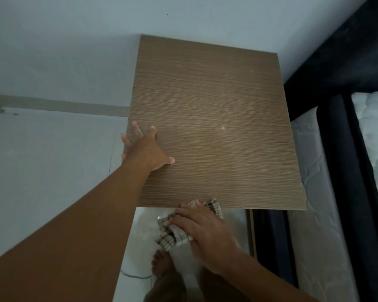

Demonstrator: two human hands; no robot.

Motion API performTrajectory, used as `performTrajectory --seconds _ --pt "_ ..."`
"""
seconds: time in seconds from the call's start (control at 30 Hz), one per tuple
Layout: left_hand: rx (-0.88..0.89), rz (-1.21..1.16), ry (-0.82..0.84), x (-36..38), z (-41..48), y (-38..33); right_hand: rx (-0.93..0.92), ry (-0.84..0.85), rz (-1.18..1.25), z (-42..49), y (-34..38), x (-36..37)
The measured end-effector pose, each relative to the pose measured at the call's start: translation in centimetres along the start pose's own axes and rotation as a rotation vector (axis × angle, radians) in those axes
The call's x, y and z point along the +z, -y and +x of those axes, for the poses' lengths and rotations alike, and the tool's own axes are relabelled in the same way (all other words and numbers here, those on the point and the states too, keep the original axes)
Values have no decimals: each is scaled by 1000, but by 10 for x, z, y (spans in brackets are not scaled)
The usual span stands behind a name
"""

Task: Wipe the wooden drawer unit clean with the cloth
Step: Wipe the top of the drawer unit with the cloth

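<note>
Left grip (144, 149) splayed flat on the wooden drawer unit (216, 94); right grip (205, 227) clasps checked cloth (170, 236) at its near edge. Pale specks (223, 128) beyond suggest wiping is unfinished.

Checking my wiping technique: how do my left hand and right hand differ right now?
The left hand lies spread and empty on the wooden drawer unit by its left edge; the right hand holds the checked cloth at the front edge. The left hand reaches farther back than the right hand. Both are bare.
</note>
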State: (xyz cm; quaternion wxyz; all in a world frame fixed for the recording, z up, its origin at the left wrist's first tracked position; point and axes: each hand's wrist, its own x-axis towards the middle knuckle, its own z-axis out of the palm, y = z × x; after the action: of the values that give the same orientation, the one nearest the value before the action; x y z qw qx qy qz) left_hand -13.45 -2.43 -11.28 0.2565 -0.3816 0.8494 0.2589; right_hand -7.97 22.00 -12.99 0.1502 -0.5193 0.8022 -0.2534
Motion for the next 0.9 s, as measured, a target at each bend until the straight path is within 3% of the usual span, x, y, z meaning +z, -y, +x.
performTrajectory --seconds 0.2,0.43,0.63,0.9 --pt "-21 -34 -11 5 -7 1 131 -145 270 10 -17 -54" --pt "-52 15 -16 4 -2 0 420 -322 510 68 -67 -112" --pt "-42 12 -106 -2 5 -1 342 -397 616 115 -93 -119" --pt "-5 28 -454 -12 36 -11 161 -343 426 149 -107 -121"
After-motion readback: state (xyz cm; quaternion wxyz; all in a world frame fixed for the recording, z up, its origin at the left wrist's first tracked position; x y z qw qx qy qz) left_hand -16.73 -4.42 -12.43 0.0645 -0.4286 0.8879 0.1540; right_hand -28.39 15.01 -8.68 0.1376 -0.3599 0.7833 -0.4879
